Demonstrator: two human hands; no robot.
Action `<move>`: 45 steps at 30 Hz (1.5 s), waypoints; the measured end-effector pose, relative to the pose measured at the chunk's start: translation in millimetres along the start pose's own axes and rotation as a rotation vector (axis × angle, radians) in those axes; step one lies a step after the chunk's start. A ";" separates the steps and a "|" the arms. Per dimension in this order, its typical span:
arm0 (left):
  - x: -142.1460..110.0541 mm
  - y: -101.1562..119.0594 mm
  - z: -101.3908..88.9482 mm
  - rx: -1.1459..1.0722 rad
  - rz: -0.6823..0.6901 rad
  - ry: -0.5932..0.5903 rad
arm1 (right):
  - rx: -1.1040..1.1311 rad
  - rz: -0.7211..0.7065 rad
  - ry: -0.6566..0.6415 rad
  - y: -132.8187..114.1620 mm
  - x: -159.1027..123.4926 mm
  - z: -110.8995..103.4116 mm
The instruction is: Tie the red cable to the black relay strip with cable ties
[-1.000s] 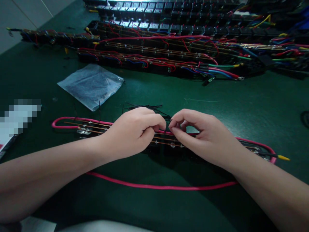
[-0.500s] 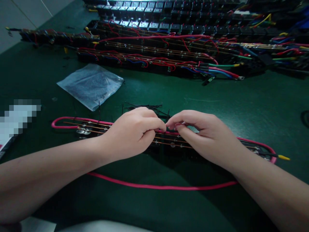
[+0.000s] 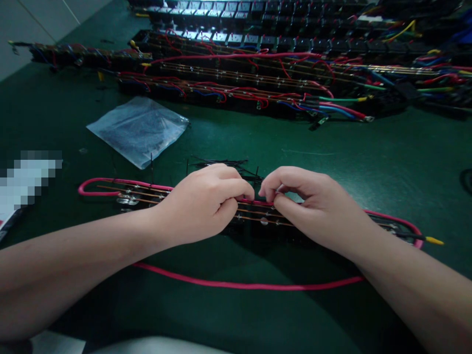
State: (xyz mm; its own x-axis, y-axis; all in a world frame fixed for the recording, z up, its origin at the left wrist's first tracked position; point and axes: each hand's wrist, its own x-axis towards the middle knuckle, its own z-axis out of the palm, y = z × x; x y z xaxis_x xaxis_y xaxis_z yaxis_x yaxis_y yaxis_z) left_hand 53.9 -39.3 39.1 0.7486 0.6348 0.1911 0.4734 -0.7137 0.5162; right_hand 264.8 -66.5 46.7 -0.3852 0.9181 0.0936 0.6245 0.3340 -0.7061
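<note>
A long black strip [image 3: 264,222] with bare copper wires lies across the bench in front of me, a thick red cable [image 3: 99,181] running along its far edge and looping at the left end. Over the strip's middle, my left hand [image 3: 206,201] is closed in a pinch at the red cable; what its fingertips hold is hidden. Just to the right, my right hand [image 3: 309,201] bends over the same cable with thumb and fingertips drawn together, their contents too small to make out. Thin black cable ties [image 3: 151,169] stick up from the strip.
Loose black cable ties [image 3: 221,162] lie behind my hands. A clear plastic bag [image 3: 140,130] rests farther back. Wired strips [image 3: 221,91] fill the far side of the bench. Nearer me, a slack length of red cable [image 3: 250,286] curves across the green surface [image 3: 236,319].
My right fingertips have drawn slightly to the right, widening the gap to my left hand. The left hand has stayed almost still.
</note>
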 end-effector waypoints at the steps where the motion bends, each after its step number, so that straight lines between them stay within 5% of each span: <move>1: 0.0 -0.1 0.1 -0.001 -0.001 -0.001 | 0.004 -0.004 -0.001 -0.2 0.0 0.0; 38: -2.5 -2.4 2.5 0.141 0.096 -0.098 | 0.048 0.075 -0.050 0.6 4.8 -0.6; 45: -1.1 -1.5 1.9 0.152 0.096 -0.108 | 0.035 -0.008 -0.043 0.0 4.3 -1.7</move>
State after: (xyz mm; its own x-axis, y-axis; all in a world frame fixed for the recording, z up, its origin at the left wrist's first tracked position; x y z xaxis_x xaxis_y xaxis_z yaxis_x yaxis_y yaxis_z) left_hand 53.2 -39.5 36.6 0.8351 0.5324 0.1387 0.4563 -0.8110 0.3661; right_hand 264.3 -62.2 48.3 -0.4191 0.9053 0.0696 0.5973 0.3326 -0.7298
